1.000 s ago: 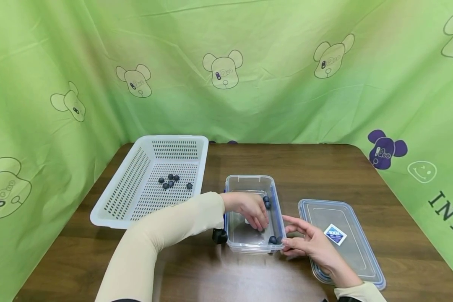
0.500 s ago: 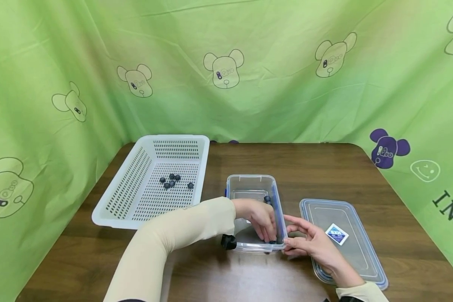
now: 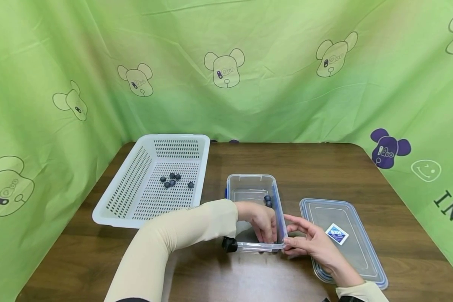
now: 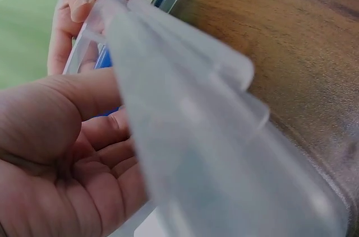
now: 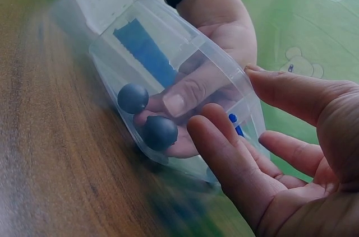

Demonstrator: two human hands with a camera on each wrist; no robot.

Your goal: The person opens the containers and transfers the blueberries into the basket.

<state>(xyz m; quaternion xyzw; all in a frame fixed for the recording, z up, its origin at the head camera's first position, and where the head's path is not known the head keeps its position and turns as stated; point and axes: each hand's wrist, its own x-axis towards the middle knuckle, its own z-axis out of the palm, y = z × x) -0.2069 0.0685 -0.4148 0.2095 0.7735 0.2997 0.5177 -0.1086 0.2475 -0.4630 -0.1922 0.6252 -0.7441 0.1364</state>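
Inside the clear plastic container (image 3: 249, 176), the left hand (image 3: 262, 222) reaches down at the near right corner. Through the wall in the right wrist view, its fingers (image 5: 188, 102) are beside two dark blue balls, one (image 5: 133, 98) left of the thumb, the other (image 5: 160, 133) against the fingertips; no grip shows. Two more balls (image 3: 268, 201) lie by the container's right wall. The right hand (image 3: 311, 245) touches that wall and corner from outside, fingers (image 5: 224, 156) extended. In the left wrist view the container wall (image 4: 185, 125) hides the left fingertips.
A white perforated basket (image 3: 115, 220) at the left holds several dark blue balls (image 3: 172, 183). Right of the container lies a clear lid (image 3: 356, 247) with a blue seal and a label (image 3: 337, 233). A green printed curtain (image 3: 272, 105) stands around the wooden table (image 3: 287, 167).
The left hand has moved right and toward the near side inside the container, from the middle to the near right corner, and now covers the balls there. The right hand has stayed at the wall.
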